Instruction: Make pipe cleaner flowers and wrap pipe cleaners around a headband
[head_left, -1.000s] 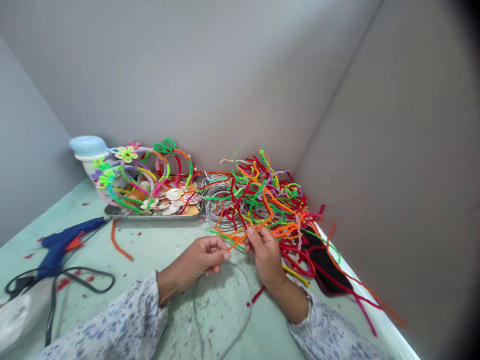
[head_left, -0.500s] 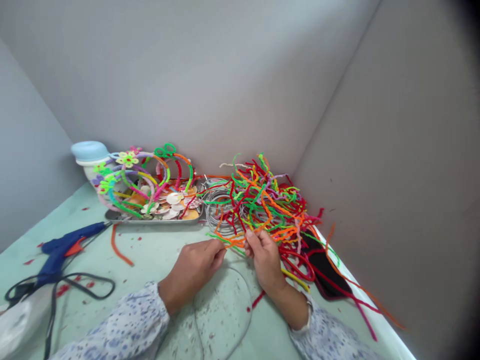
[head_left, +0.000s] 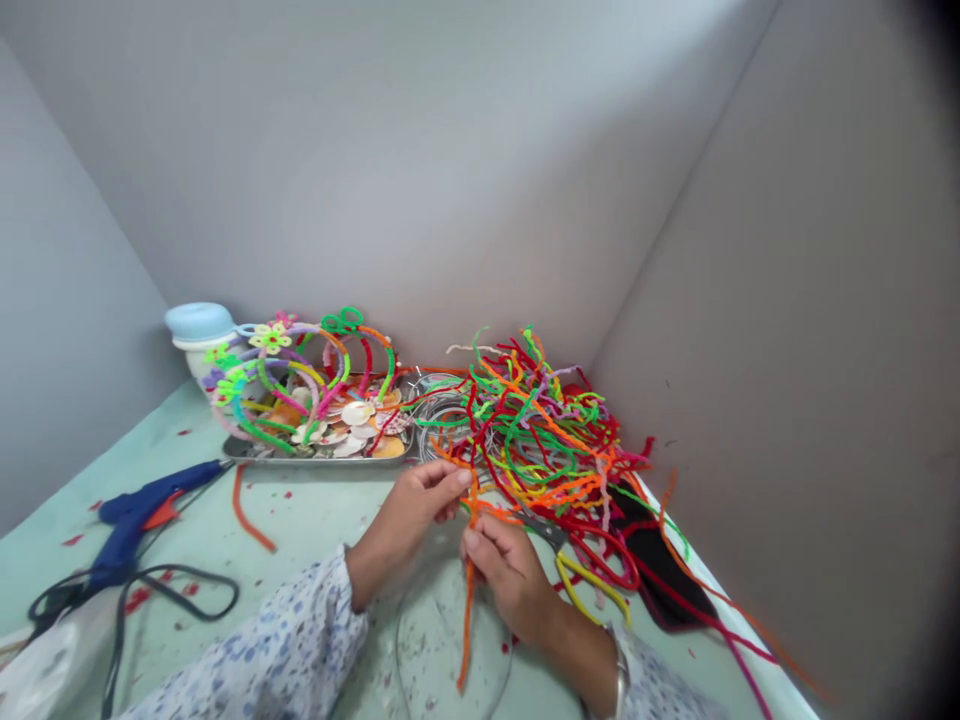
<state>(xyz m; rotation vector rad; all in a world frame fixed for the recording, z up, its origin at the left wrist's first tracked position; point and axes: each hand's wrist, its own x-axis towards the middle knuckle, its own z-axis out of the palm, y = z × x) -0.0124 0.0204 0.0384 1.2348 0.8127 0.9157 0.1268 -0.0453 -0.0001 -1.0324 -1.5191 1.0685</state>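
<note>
Both of my hands pinch an orange pipe cleaner (head_left: 466,640) over the front of the table. My left hand (head_left: 405,520) grips its upper part, thumb pressed to the fingers. Just below and to the right, my right hand (head_left: 517,575) is closed on it, and a long end hangs down from there. Beneath them a thin wire loop (head_left: 399,650) lies on the tabletop, partly hidden. Behind my right hand is a tangled heap of coloured pipe cleaners (head_left: 555,440). Scissors with yellow handles (head_left: 592,580) lie at its near edge.
A metal tray (head_left: 322,462) holds shells and several pipe-cleaner headbands (head_left: 304,370), beside a blue-lidded container (head_left: 201,325). Coiled wire (head_left: 431,440) lies right of the tray. At left are a blue glue gun (head_left: 124,530) and its cord. A dark flat object (head_left: 667,580) sits near the right edge.
My hands have turned the orange pipe cleaner from roughly level to upright, with an end hanging down. My right hand has moved lower and left, uncovering the scissors; the view has shifted slightly.
</note>
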